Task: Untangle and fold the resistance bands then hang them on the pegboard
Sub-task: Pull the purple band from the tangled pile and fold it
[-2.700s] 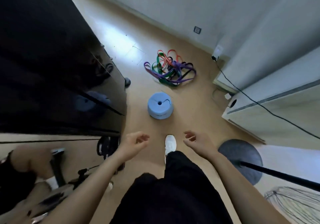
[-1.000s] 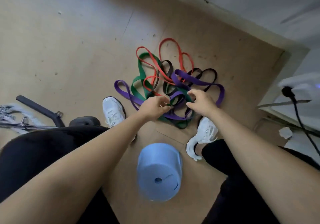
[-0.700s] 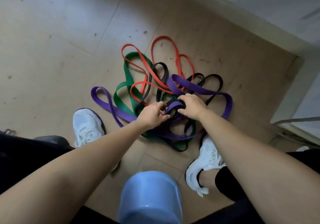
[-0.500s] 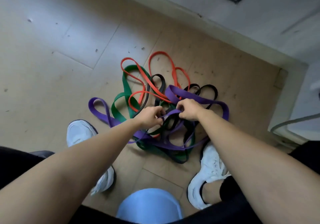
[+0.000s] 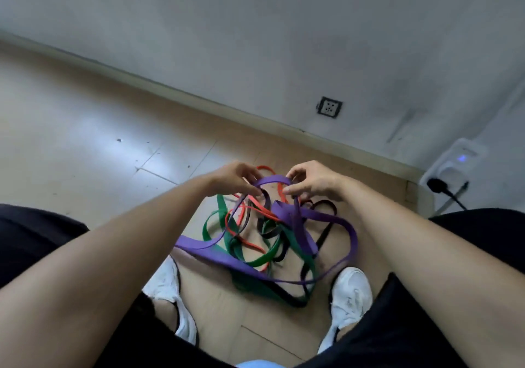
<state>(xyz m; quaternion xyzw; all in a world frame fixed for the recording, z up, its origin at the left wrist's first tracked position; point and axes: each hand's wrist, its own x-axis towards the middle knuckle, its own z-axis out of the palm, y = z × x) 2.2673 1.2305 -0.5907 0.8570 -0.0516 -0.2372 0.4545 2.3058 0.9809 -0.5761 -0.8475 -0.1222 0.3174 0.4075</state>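
Note:
A tangle of resistance bands hangs from my hands down to the wooden floor between my feet. My left hand (image 5: 233, 178) and my right hand (image 5: 312, 181) each pinch the purple band (image 5: 295, 219), holding a short stretch of it level between them. The green band (image 5: 224, 225), the red band (image 5: 255, 211) and the black band (image 5: 270, 232) are looped through the purple one and trail below it. No pegboard is in view.
My white shoes (image 5: 350, 293) stand on either side of the heap. A grey wall with a socket (image 5: 329, 107) runs behind. At the right a white plug unit (image 5: 451, 165) with a black cable sits against the wall. A blue edge (image 5: 255, 364) shows at the bottom.
Both hands have lifted the purple band up off the floor, dragging the tangled heap with it. The view has tilted up toward the wall, and the blue roll has dropped almost out of frame.

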